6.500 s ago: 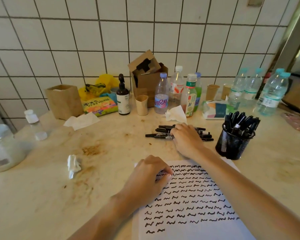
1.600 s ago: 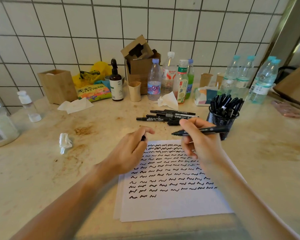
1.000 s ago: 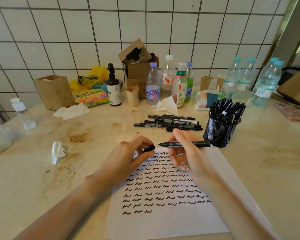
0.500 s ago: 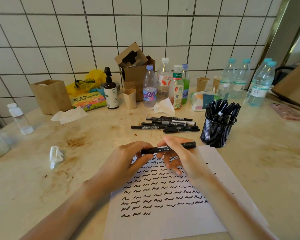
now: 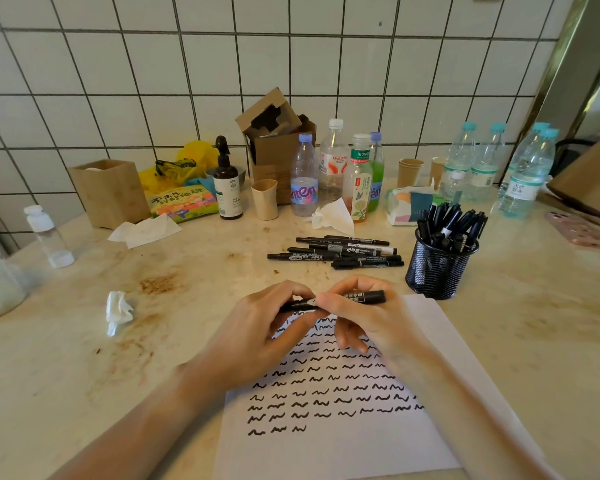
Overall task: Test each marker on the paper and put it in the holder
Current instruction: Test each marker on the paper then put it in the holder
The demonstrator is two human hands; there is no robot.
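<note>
Marker (image 5: 362, 297) now held level between both my hands, just above the far edge of the paper (image 5: 343, 441). A second ago the cap was off, pinched apart in my left hand (image 5: 257, 336); half a second ago it met the tip. Now the left grip is curled on the cap end and the right hand (image 5: 368, 320) is wrapped round the barrel, thumb and forefinger on top. Cap looks seated, though my fingers hide the joint, so I cannot be sure it has clicked.

Meaning for the task: this one has had its test and is being closed; the drop into the holder is not yet done.

Holder (image 5: 440, 268), black mesh, stands just right of my right hand, touching or nearly touching the paper's far right corner, already crowded with pens. Loose markers (image 5: 340, 252) lie on the tabletop (image 5: 84, 375) beyond my hands, untested by my reckoning. Squiggle rows fill most of the sheet; the last row is short.
</note>
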